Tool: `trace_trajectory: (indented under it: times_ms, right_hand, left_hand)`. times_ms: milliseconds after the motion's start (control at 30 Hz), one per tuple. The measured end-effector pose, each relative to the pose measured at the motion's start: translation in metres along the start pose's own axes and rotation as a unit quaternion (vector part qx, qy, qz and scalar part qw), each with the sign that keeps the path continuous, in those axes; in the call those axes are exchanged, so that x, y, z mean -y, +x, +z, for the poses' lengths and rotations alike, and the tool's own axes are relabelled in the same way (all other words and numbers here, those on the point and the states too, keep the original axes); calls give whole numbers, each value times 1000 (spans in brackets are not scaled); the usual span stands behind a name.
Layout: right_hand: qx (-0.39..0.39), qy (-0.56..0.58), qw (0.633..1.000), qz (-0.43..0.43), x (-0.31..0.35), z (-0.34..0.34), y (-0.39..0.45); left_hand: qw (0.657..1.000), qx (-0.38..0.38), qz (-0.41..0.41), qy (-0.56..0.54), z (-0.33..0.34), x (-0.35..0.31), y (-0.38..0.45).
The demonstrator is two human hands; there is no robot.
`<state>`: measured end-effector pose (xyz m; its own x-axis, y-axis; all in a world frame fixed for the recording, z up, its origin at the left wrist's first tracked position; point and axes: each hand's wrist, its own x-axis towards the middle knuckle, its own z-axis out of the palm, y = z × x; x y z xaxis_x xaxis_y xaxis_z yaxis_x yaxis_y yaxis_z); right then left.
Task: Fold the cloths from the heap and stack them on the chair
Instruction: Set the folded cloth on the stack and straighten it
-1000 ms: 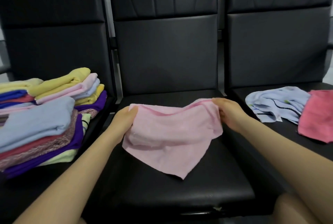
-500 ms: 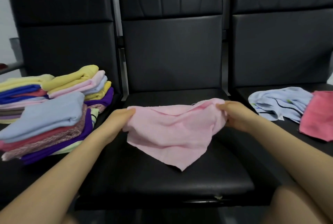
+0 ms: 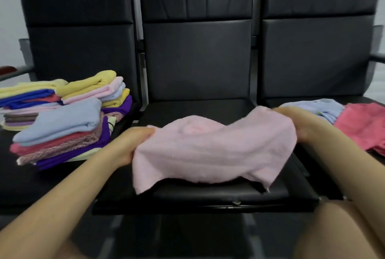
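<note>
Head view shows the pale pink cloth (image 3: 212, 150) spread in the air just above the middle chair seat (image 3: 208, 196), slack in the middle, its near edge drooping toward the seat front with one corner hanging low on the right. The left hand (image 3: 133, 144) pinches the cloth's left edge, fingers curled onto the fabric, and the right hand (image 3: 295, 121) grips the right edge; the hands are well apart with the cloth stretched loosely between them. The step in hand looks like laying the cloth flat for its first fold. To do it well, I would draw both edges taut enough to take out the central ripple, lower the cloth squarely onto the seat, and match corners before creasing, since the sagging near corner could tuck under and spoil the fold. On the left chair sit the folded stacks (image 3: 62, 121), tall and slightly leaning, so the finished piece should go on gently. On the right chair lie the blue cloth (image 3: 316, 109) and red cloth (image 3: 362, 125), still unfolded.
</note>
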<state>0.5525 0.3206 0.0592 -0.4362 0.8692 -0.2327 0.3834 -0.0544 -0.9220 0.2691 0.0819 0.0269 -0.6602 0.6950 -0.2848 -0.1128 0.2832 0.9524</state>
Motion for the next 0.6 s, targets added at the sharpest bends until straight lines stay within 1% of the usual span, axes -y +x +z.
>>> trace_trajectory:
  times_ms: [33, 67, 100, 133, 167, 200, 233, 300, 367, 433, 467, 500, 533, 567, 600]
  right_hand:
    - [-4, -112, 993, 28, -6, 3, -1]
    - [-5, -204, 977, 61, -13, 5, -1]
    - [26, -290, 952, 92, -24, 5, 6]
    - [67, -321, 936, 128, -33, 6, 8]
    - [91, -310, 936, 141, -38, 5, 11]
    - [100, -300, 938, 143, -39, 6, 11]
    - [92, -291, 943, 136, -37, 5, 15]
    - [45, -310, 946, 76, -29, 13, 23]
    - [-15, -300, 954, -8, -23, 28, 36]
    - [-67, -285, 950, -106, -23, 46, 52]
    - [-62, -267, 951, -140, -22, 55, 56]
    - [-39, -242, 953, -178, -22, 64, 59]
    - [2, -223, 953, -205, -21, 74, 57]
    - [41, -229, 944, -236, -22, 86, 56]
    - [77, -264, 925, -262, -22, 98, 52]
  left_hand:
    - [994, 21, 6, 105, 2, 6, -2]
    - [974, 46, -2, 224, 2, 10, 2]
    - [943, 63, -21, 326, 3, 14, 4]
    - [909, 75, -44, 408, 6, 17, 8]
    - [892, 76, -55, 442, 7, 18, 13]
    - [885, 64, -64, 456, 10, 14, 14]
    - [884, 46, -65, 461, 15, 8, 20]
    - [884, 0, -48, 466, 21, 4, 37]
    - [900, -23, -49, 433, 31, 2, 50]
    - [920, -27, -41, 388, 42, 2, 62]
    - [933, -26, -34, 358, 48, 1, 66]
    - [945, -30, -24, 324, 54, 1, 69]
    - [959, -29, -20, 282, 58, 0, 72]
    - [971, -24, -20, 239, 61, -2, 74]
    - [978, -21, -20, 205, 63, -3, 77]
